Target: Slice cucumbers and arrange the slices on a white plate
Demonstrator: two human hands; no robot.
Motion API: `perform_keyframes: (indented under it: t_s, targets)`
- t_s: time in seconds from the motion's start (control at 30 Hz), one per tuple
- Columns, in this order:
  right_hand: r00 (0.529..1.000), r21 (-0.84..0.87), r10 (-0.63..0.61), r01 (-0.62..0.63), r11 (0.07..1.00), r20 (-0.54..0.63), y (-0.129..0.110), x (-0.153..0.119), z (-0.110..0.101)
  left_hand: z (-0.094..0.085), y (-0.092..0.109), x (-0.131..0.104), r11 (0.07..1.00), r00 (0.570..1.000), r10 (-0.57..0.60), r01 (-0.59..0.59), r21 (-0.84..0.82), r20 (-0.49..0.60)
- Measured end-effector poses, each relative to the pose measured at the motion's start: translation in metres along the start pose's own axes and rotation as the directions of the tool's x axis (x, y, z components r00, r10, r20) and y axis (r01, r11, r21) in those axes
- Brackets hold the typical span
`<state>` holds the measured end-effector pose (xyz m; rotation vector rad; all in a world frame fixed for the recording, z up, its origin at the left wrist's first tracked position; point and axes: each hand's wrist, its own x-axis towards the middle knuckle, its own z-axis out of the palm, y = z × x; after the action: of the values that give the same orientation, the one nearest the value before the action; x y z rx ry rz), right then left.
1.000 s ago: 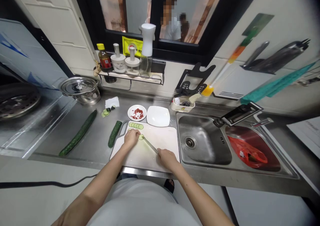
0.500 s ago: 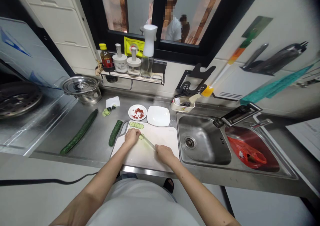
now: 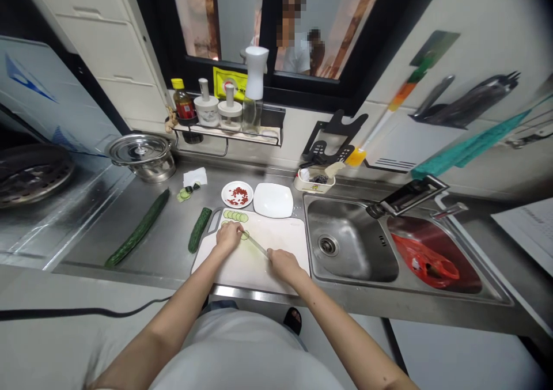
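On the white cutting board [image 3: 283, 237], my right hand [image 3: 284, 265] is closed round the handle of a knife [image 3: 258, 247], its blade pointing up and left. By the blade's tip lies a thin cucumber slice [image 3: 246, 235]. My left hand [image 3: 228, 236] has its bent fingertips pressed together at that slice; what lies under the palm is hidden. Just beyond the fingers runs an overlapping row of cucumber slices [image 3: 235, 216]. A cut length of cucumber [image 3: 199, 230] rests left of the board, and a longer whole cucumber [image 3: 138, 228] lies farther left on the steel counter.
Behind the board are a plate of chopped red bits [image 3: 237, 195] and a white square plate [image 3: 273, 200]. Cucumber scraps [image 3: 185, 194] lie by a paper [image 3: 195, 176]. A lidded steel pot [image 3: 144, 156] stands back left. The sink [image 3: 352, 240] borders the board's right.
The view has shifted slightly. Both hands, the knife and the cucumber slices keep nearly the same places on the board.
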<state>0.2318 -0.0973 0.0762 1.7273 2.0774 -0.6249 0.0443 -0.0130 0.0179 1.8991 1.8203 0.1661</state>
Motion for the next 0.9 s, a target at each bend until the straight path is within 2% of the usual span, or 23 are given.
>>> perform_keyframes:
  t_s: [0.43,0.9]
  targets:
    - [1.000,0.000,0.025,-0.025,1.000,0.015,0.007,-0.011,0.001,0.004,0.000,0.007,0.999,0.999,-0.040,0.040,0.013,0.011]
    - [1.000,0.001,0.009,-0.009,1.000,-0.001,0.001,-0.003,-0.002,0.001,0.002,0.006,0.999,0.999,-0.034,0.034,0.010,0.019]
